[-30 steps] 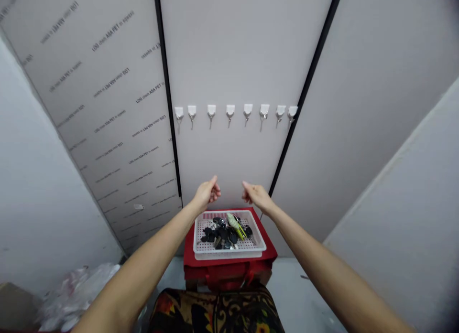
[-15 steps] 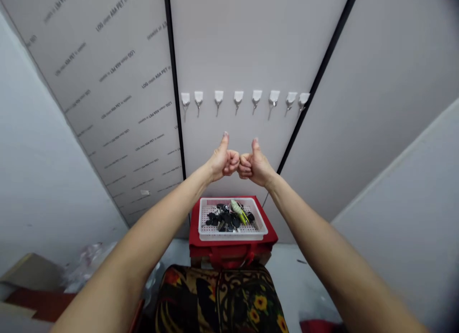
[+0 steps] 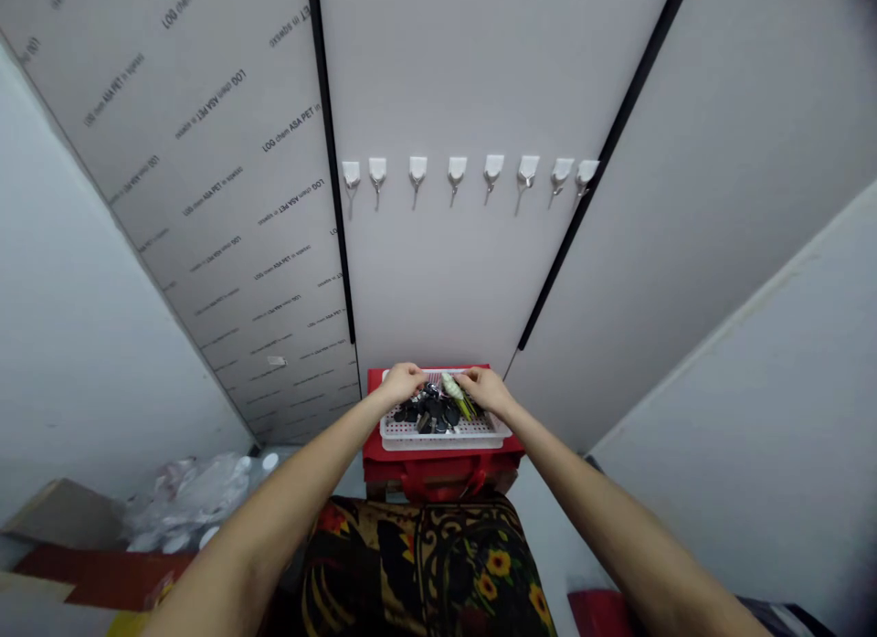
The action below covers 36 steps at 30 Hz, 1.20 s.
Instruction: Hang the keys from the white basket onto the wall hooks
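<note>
Over the back left of a white plastic basket [image 3: 438, 442] is my left hand [image 3: 403, 381]. Its fingers are bent and drawn together close to a pile of keys with black heads [image 3: 438, 413]; anything between the fingertips is too small to make out. My right hand [image 3: 485, 388] is over the back right part of the basket, fingers also closed together. Its fingertips are beside a pale green and yellow object [image 3: 453, 387] that slants across the basket. Whether they touch it, or what they hold, I cannot tell.
The basket stands on a red bag [image 3: 442, 468] against a grey wall panel. A row of several white hooks [image 3: 417, 171] is fixed to the panel above. Clear plastic bags and containers [image 3: 198, 495] lie at lower left, beside cardboard [image 3: 65, 527]. Flower-patterned cloth [image 3: 425, 564] is in front.
Both hands have come down from in front of the panel to the basket. They were touching knuckles as fists with thumbs up; now they are apart with fingers down among the basket's contents.
</note>
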Tool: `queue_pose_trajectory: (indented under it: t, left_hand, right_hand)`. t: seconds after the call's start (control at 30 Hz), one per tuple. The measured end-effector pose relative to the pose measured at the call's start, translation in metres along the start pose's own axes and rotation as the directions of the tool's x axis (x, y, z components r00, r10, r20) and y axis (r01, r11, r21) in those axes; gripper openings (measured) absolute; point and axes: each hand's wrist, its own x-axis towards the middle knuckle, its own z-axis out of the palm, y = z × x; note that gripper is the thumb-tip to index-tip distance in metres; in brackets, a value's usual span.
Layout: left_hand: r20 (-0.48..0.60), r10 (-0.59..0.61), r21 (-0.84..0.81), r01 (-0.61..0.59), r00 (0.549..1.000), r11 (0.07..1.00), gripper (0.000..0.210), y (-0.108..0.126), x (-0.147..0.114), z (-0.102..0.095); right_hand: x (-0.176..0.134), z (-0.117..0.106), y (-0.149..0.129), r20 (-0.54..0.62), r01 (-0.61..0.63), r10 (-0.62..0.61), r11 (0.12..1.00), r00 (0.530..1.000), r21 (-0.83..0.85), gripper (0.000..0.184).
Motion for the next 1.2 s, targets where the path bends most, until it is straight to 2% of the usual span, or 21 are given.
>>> queue_pose_trajectory:
  t: [0.13, 0.3, 0.5, 0.63, 0.73, 0.83, 0.93, 1.03, 1.2]
  left_hand:
    - [-0.064, 0.097, 0.175, -0.084, 0.993, 0.981, 0.016, -0.013, 0.008, 0.019]
    - [-0.071, 0.111, 0.19, -0.095, 0.991, 0.977, 0.028, -0.012, 0.014, 0.026]
    - [0.134, 0.212, -0.068, -0.205, 0.968, 0.976, 0.024, 0.003, 0.006, 0.015]
    - [0.157, 0.123, -0.335, -0.064, 0.98, 0.94, 0.019, 0.02, -0.003, 0.008]
    - [0.199, 0.061, -0.549, 0.06, 0.978, 0.834, 0.031, 0.032, -0.007, 0.003]
    - [0.139, 0.077, -0.738, 0.052, 0.987, 0.672, 0.031, 0.044, -0.01, 0.0]
    - [0.049, 0.084, -0.827, -0.007, 0.995, 0.562, 0.021, 0.053, -0.011, -0.003]
    - [0.0, 0.097, -0.834, -0.053, 0.995, 0.549, 0.017, 0.059, -0.012, -0.008]
    - [-0.106, 0.167, -0.749, -0.189, 0.98, 0.635, 0.019, 0.069, -0.012, -0.024]
  right_hand:
    - [0.001, 0.013, 0.009, 0.025, -0.062, 0.061, 0.997, 0.998, 0.045, 0.019]
    - [0.001, 0.016, 0.001, 0.069, -0.018, 0.006, 0.984, 0.998, 0.178, 0.011]
    - [-0.004, -0.015, -0.017, 0.028, 0.093, -0.106, 0.954, 0.994, 0.283, 0.011]
    - [-0.006, -0.034, -0.032, -0.071, 0.133, -0.113, 0.883, 0.991, 0.45, 0.01]
    - [-0.009, -0.036, -0.041, -0.173, 0.199, -0.122, 0.801, 0.977, 0.564, 0.007]
    - [-0.013, -0.033, -0.046, -0.225, 0.278, -0.173, 0.736, 0.959, 0.617, 0.003]
    - [-0.017, -0.028, -0.049, -0.238, 0.31, -0.204, 0.725, 0.949, 0.615, 0.003]
    - [-0.018, -0.024, -0.053, -0.261, 0.323, -0.202, 0.724, 0.944, 0.61, 0.003]
    - [-0.018, -0.028, -0.069, -0.229, 0.307, -0.205, 0.674, 0.952, 0.672, 0.005]
